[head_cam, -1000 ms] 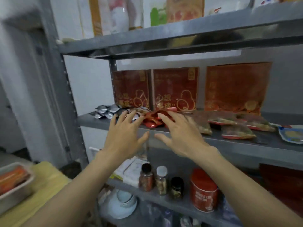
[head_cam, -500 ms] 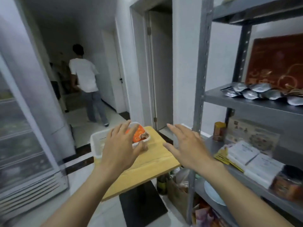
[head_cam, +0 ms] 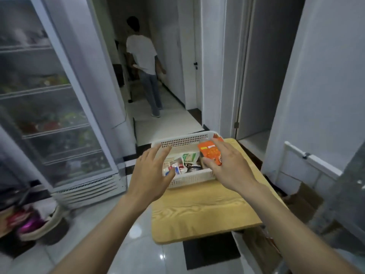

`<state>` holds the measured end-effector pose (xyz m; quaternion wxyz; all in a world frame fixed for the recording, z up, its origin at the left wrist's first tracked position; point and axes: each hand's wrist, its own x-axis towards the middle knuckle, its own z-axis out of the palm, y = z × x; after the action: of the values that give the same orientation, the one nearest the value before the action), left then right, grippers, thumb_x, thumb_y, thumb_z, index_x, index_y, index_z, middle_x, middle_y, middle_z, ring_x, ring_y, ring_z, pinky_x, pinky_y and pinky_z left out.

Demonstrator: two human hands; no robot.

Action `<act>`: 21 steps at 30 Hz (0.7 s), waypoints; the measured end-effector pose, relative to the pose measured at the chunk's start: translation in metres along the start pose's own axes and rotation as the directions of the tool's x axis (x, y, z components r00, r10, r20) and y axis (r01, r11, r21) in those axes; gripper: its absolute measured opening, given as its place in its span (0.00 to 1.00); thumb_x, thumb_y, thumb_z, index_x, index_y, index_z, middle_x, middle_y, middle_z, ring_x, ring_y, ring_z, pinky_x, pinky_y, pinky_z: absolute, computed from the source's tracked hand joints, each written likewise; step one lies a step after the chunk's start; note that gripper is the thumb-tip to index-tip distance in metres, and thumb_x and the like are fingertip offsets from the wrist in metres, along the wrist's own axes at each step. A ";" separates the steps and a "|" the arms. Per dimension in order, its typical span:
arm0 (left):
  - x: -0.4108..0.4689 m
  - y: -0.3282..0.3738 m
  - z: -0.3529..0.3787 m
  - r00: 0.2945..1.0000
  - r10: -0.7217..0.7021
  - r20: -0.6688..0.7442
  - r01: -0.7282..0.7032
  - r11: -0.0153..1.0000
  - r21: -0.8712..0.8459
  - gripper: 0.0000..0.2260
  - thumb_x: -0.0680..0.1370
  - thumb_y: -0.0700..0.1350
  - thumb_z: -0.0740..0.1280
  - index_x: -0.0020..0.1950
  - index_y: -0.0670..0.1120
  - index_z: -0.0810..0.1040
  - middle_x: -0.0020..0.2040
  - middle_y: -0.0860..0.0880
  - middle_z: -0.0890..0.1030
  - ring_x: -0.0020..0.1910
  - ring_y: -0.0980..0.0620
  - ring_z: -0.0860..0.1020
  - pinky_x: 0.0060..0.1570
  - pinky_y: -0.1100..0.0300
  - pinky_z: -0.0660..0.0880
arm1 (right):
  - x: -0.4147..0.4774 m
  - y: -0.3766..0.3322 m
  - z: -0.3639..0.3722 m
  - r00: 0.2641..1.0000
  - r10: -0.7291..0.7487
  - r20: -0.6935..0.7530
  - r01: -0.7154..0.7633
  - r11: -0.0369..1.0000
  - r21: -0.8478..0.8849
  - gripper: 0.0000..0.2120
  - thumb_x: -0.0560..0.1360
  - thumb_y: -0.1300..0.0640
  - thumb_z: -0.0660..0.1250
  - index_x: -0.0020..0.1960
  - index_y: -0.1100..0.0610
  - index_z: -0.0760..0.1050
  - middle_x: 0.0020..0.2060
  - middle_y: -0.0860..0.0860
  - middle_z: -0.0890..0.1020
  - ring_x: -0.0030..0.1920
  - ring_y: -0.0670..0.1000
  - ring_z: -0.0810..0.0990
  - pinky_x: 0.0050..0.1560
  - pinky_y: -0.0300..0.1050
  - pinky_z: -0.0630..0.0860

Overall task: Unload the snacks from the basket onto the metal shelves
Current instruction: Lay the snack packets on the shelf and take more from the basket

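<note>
White perforated basket (head_cam: 185, 142) sitting at the far end of a wooden table (head_cam: 205, 212), snack packets (head_cam: 189, 158) lying inside, left hand (head_cam: 150, 175) hovering spread over its left side, right hand (head_cam: 229, 169) pinching an orange packet (head_cam: 209, 153) between thumb and fingers at its right end

Plastic, wood and gloss.
The basket (head_cam: 183, 142) is white perforated plastic, matt; the desk (head_cam: 203, 210) pale, smooth wood grain; the orange packet (head_cam: 210, 153) shiny film; the floor (head_cam: 142, 254) glossy tile; the fridge (head_cam: 49, 95) door glass.
</note>
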<state>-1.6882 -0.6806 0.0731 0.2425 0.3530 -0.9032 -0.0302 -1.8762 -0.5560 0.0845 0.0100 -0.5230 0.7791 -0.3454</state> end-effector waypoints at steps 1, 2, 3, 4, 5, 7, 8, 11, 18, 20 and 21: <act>0.011 -0.007 0.008 1.000 -0.019 0.013 0.019 1.000 -0.006 0.29 0.77 0.53 0.67 0.76 0.51 0.64 0.75 0.48 0.67 0.70 0.47 0.68 0.68 0.48 0.69 | 0.016 0.006 0.009 1.000 0.002 0.019 -0.002 1.000 0.021 0.30 0.78 0.45 0.65 0.76 0.49 0.61 0.73 0.48 0.68 0.72 0.51 0.66 0.71 0.50 0.65; 0.022 -0.014 0.016 0.999 -0.037 0.025 0.037 0.999 -0.014 0.29 0.77 0.53 0.67 0.76 0.52 0.64 0.75 0.49 0.66 0.68 0.47 0.69 0.67 0.48 0.69 | 0.030 0.012 0.018 0.999 -0.001 0.034 -0.001 0.999 0.041 0.29 0.78 0.45 0.65 0.76 0.48 0.62 0.73 0.47 0.69 0.72 0.50 0.66 0.71 0.50 0.66; 0.033 -0.020 0.024 0.998 -0.054 0.036 0.055 0.998 -0.022 0.29 0.77 0.54 0.67 0.77 0.52 0.63 0.75 0.49 0.66 0.67 0.47 0.70 0.68 0.48 0.69 | 0.045 0.018 0.028 0.999 -0.004 0.046 0.001 0.998 0.060 0.29 0.78 0.45 0.65 0.76 0.48 0.62 0.72 0.47 0.69 0.72 0.50 0.66 0.71 0.50 0.67; 0.043 -0.028 0.032 0.996 -0.071 0.046 0.072 0.997 -0.034 0.29 0.77 0.54 0.67 0.77 0.53 0.63 0.75 0.49 0.65 0.67 0.48 0.71 0.68 0.48 0.68 | 0.058 0.023 0.037 0.998 -0.004 0.055 0.000 0.997 0.073 0.28 0.78 0.45 0.65 0.76 0.48 0.62 0.72 0.47 0.69 0.72 0.50 0.67 0.71 0.50 0.67; 0.052 -0.035 0.040 0.994 -0.090 0.055 0.092 0.994 -0.050 0.29 0.77 0.54 0.67 0.77 0.54 0.62 0.76 0.49 0.65 0.67 0.48 0.71 0.69 0.49 0.68 | 0.072 0.028 0.046 0.998 -0.001 0.065 -0.005 0.997 0.082 0.28 0.78 0.46 0.65 0.76 0.48 0.62 0.72 0.47 0.69 0.72 0.50 0.67 0.71 0.49 0.66; 0.067 -0.050 0.059 0.989 -0.129 0.072 0.135 0.987 -0.091 0.30 0.77 0.54 0.67 0.77 0.55 0.61 0.76 0.48 0.64 0.70 0.47 0.68 0.69 0.49 0.67 | 0.096 0.037 0.066 0.996 0.006 0.089 -0.015 0.995 0.101 0.28 0.78 0.47 0.65 0.76 0.49 0.63 0.72 0.47 0.69 0.72 0.50 0.66 0.70 0.47 0.65; 0.073 -0.058 0.068 0.986 -0.143 0.081 0.152 0.982 -0.113 0.30 0.77 0.53 0.67 0.77 0.56 0.61 0.76 0.48 0.64 0.71 0.47 0.66 0.70 0.49 0.66 | 0.107 0.040 0.076 0.994 0.013 0.105 -0.025 0.993 0.111 0.28 0.78 0.47 0.66 0.75 0.49 0.63 0.72 0.47 0.70 0.72 0.50 0.67 0.70 0.47 0.65; 0.090 -0.081 0.100 0.976 -0.175 0.129 0.197 0.964 -0.179 0.31 0.78 0.51 0.68 0.78 0.58 0.58 0.76 0.49 0.63 0.73 0.49 0.63 0.67 0.53 0.67 | 0.137 0.049 0.109 0.986 0.052 0.157 -0.074 0.987 0.141 0.27 0.78 0.45 0.66 0.75 0.48 0.64 0.71 0.47 0.71 0.70 0.51 0.69 0.68 0.49 0.67; 0.130 -0.139 0.180 0.949 -0.174 0.262 0.256 0.911 -0.322 0.34 0.78 0.48 0.69 0.78 0.60 0.55 0.73 0.51 0.63 0.69 0.53 0.68 0.61 0.59 0.73 | 0.189 0.080 0.193 0.939 0.189 0.287 -0.249 0.949 0.192 0.19 0.78 0.50 0.67 0.68 0.48 0.70 0.65 0.50 0.76 0.64 0.52 0.74 0.61 0.54 0.75; 0.139 -0.154 0.198 0.938 -0.164 0.306 0.267 0.904 -0.333 0.34 0.78 0.48 0.69 0.78 0.60 0.55 0.73 0.50 0.64 0.69 0.51 0.68 0.63 0.56 0.74 | 0.197 0.090 0.217 0.915 0.217 0.339 -0.285 0.945 0.164 0.16 0.77 0.51 0.68 0.64 0.49 0.72 0.63 0.50 0.78 0.63 0.53 0.76 0.60 0.56 0.75; 0.142 -0.160 0.207 0.932 -0.157 0.327 0.270 0.903 -0.336 0.33 0.78 0.47 0.69 0.78 0.59 0.55 0.73 0.49 0.64 0.69 0.50 0.68 0.64 0.56 0.73 | 0.200 0.093 0.228 0.898 0.229 0.375 -0.303 0.941 0.150 0.15 0.77 0.52 0.69 0.62 0.51 0.73 0.62 0.50 0.78 0.61 0.53 0.77 0.60 0.56 0.75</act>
<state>-1.7731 -0.9172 -0.0859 0.1645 0.3893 -0.8618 -0.2806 -1.9564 -0.8210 -0.0714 0.2505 -0.4607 0.7892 -0.3197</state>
